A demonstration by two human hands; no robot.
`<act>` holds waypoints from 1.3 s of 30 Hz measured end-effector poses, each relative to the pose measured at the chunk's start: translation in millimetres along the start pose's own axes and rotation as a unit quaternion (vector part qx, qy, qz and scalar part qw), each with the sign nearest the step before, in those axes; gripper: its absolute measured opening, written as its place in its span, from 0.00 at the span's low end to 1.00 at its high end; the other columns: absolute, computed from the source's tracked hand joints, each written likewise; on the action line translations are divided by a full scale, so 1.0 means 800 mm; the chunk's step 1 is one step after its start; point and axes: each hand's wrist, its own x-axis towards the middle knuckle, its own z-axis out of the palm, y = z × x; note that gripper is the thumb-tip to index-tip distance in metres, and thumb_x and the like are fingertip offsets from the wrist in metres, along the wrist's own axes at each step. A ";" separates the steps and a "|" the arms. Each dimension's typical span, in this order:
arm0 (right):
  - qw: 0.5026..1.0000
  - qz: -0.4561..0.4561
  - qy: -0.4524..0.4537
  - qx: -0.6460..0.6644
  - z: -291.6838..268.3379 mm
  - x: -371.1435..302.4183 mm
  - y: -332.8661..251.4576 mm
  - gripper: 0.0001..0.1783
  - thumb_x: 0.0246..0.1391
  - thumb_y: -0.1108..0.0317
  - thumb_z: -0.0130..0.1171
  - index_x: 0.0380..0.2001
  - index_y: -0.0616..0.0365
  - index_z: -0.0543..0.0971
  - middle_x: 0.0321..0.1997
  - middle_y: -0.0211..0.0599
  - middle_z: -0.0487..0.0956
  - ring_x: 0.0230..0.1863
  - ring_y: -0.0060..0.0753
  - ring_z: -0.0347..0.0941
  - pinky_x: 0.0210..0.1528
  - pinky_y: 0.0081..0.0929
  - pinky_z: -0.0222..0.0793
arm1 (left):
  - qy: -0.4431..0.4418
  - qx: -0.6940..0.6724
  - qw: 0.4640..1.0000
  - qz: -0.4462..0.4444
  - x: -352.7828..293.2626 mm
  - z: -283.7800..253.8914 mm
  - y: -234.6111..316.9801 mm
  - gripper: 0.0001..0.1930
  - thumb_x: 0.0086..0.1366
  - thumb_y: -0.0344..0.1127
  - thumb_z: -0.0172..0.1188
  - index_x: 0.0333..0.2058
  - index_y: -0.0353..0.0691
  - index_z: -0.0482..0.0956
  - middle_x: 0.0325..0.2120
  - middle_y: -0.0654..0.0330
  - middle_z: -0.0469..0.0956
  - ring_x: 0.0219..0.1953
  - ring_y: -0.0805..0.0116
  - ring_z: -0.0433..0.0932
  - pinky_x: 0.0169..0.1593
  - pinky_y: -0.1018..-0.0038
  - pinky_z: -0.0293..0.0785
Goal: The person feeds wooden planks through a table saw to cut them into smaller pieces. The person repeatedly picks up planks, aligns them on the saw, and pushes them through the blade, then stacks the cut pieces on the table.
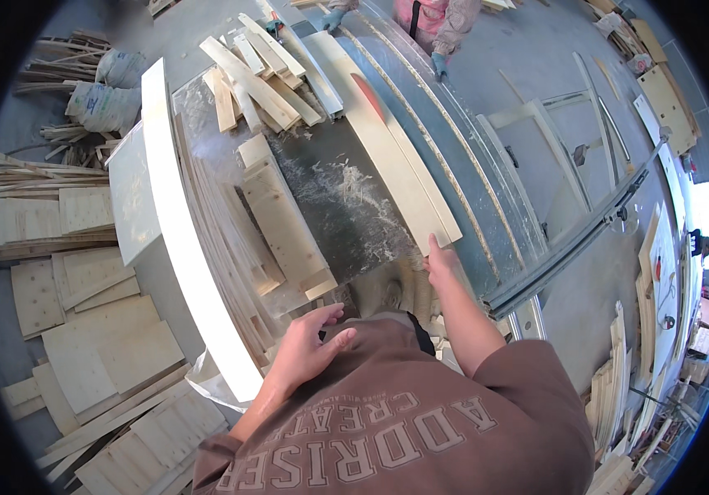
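Observation:
A long pale wooden board (383,148) lies lengthwise on the saw table. A thin line runs along it from a curved red piece (367,97), which stands up at the board's far part; whether this is the blade or its guard I cannot tell. My right hand (443,262) grips the board's near end, thumb on top and the other fingers mostly hidden. Nothing is in my left hand (311,342), which hovers before my body with thumb and fingers apart. It is nearest to a stack of planks (284,223) on the table's left.
Across the table stands a co-worker, one gloved hand (334,18) by the board's far end, the other (441,66) beside the table. Loose offcuts (263,74) are heaped beside a metal fence (315,73). A long white panel (177,206) borders the left; a metal rail (569,235) crosses at right.

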 end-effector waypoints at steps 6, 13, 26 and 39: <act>0.986 -0.048 -0.128 0.096 -0.013 0.042 0.045 0.19 0.70 0.56 0.69 0.47 0.62 0.79 0.39 0.38 0.84 0.29 0.29 0.83 0.30 0.26 0.79 | -0.054 0.036 0.997 0.030 0.028 0.021 0.018 0.32 0.70 0.43 0.74 0.64 0.28 0.78 0.55 0.42 0.86 0.58 0.52 0.86 0.63 0.61 0.80; 0.967 -0.035 -0.191 0.163 -0.047 0.061 0.074 0.16 0.71 0.58 0.69 0.45 0.60 0.78 0.38 0.35 0.84 0.30 0.31 0.83 0.35 0.30 0.82 | -0.073 0.072 0.994 0.046 0.058 0.046 0.030 0.31 0.70 0.48 0.72 0.61 0.29 0.80 0.54 0.40 0.85 0.56 0.46 0.86 0.60 0.58 0.81; 0.960 -0.009 -0.238 0.149 -0.092 0.084 0.111 0.14 0.72 0.59 0.67 0.50 0.56 0.79 0.40 0.35 0.86 0.34 0.33 0.85 0.38 0.30 0.81 | -0.089 0.115 0.989 0.030 0.119 0.057 0.078 0.31 0.70 0.48 0.73 0.62 0.30 0.80 0.55 0.43 0.86 0.59 0.49 0.85 0.62 0.60 0.81; 0.958 0.016 -0.238 0.158 -0.129 0.091 0.129 0.12 0.72 0.64 0.66 0.51 0.57 0.79 0.40 0.34 0.85 0.30 0.29 0.83 0.40 0.33 0.87 | -0.096 0.142 0.982 0.079 0.187 0.063 0.091 0.33 0.70 0.54 0.70 0.61 0.30 0.81 0.46 0.41 0.86 0.50 0.43 0.86 0.54 0.55 0.81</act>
